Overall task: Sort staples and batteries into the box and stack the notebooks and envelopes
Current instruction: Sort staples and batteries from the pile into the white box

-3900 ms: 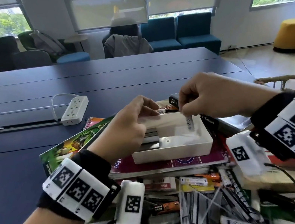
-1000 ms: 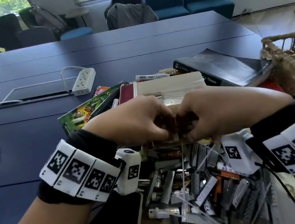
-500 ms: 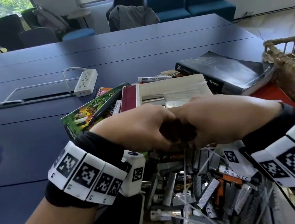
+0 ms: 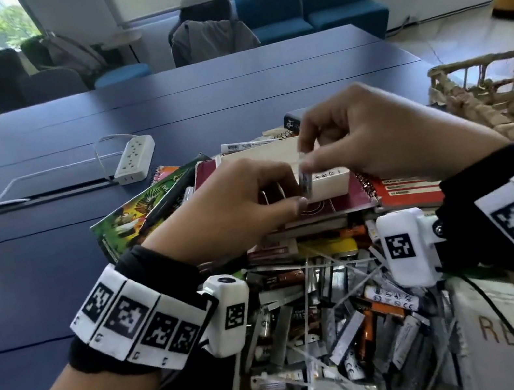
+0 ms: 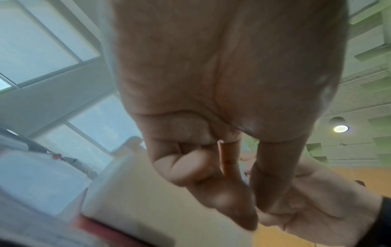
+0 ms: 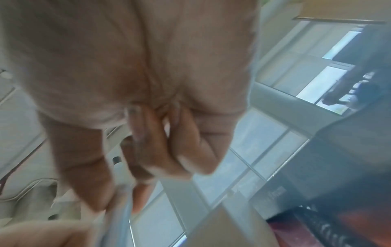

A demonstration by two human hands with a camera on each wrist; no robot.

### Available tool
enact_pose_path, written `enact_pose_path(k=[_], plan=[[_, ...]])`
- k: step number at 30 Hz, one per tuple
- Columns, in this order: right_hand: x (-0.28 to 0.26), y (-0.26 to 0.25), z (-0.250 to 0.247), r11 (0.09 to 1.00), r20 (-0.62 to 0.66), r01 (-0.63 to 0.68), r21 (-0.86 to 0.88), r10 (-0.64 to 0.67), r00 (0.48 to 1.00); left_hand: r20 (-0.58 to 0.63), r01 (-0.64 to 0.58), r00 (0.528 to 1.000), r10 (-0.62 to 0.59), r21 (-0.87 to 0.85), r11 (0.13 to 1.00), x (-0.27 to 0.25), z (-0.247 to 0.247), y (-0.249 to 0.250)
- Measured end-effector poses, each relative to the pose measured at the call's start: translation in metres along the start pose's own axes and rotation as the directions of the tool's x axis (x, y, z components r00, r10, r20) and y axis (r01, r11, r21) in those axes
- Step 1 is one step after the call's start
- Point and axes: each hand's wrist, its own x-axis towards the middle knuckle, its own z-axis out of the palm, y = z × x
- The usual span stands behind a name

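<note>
My right hand (image 4: pixel 305 165) pinches a small white-grey battery (image 4: pixel 305 182) upright at the near left corner of the white box (image 4: pixel 327 184). The box sits on a maroon notebook (image 4: pixel 336 206). My left hand (image 4: pixel 290 197) hovers just left of it with its fingers curled. In the left wrist view a thin orange battery (image 5: pixel 224 160) is tucked under those curled fingers (image 5: pixel 190 167). The right wrist view is blurred; my right hand (image 6: pixel 127 192) shows only as fingers closed on something pale. A loose pile of batteries and staple strips (image 4: pixel 339 318) lies in front of me.
A green picture notebook (image 4: pixel 135 213) lies left of the box and a red spiral notebook (image 4: pixel 408 187) right of it. A pale envelope (image 4: pixel 500 334) sits at the bottom right. A wicker basket (image 4: pixel 505 89) stands at the right, and a power strip (image 4: pixel 134 159) lies on the blue table (image 4: pixel 55 264).
Both hands have risen from the far edge of the pile, where they were pressed together, to the box. The right hand now holds a battery at the box's corner.
</note>
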Motion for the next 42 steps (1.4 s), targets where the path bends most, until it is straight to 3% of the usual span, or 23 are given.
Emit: enact_pose_path(k=[2,5,12,18,20,25,35,42], plan=[[0.004,0.008,-0.002,0.996,-0.127,-0.023,0.09,0.034,0.991,0.118,0.049,0.992,-0.045,-0.033,0.998,-0.002,0.001,0.001],[0.005,0.014,0.002,0.981,-0.258,-0.036,0.191,0.086,0.962,0.33,0.068,0.94,-0.082,0.054,0.996,0.001,0.008,0.004],[0.009,0.013,0.013,0.989,-0.342,-0.07,0.131,0.111,0.933,0.444,-0.041,0.893,-0.078,0.253,0.967,0.008,0.015,0.019],[0.006,0.014,0.01,0.989,-0.382,-0.081,0.12,0.121,0.916,0.556,-0.121,0.828,-0.067,0.295,0.948,0.007,0.03,0.041],[0.006,0.014,0.01,0.99,-0.392,-0.085,0.11,0.122,0.912,0.567,-0.221,0.823,-0.029,0.367,0.904,0.007,0.039,0.048],[0.007,0.018,0.006,0.99,-0.436,-0.085,0.112,0.126,0.891,0.557,-0.332,0.828,0.061,0.401,0.854,0.016,0.048,0.055],[0.009,0.021,0.005,0.991,-0.466,-0.074,0.108,0.116,0.877,0.602,-0.401,0.79,0.115,0.366,0.84,0.017,0.059,0.049],[0.01,0.02,0.005,0.989,-0.481,-0.067,0.133,0.123,0.868,0.62,-0.399,0.781,0.067,0.413,0.819,0.018,0.059,0.051]])
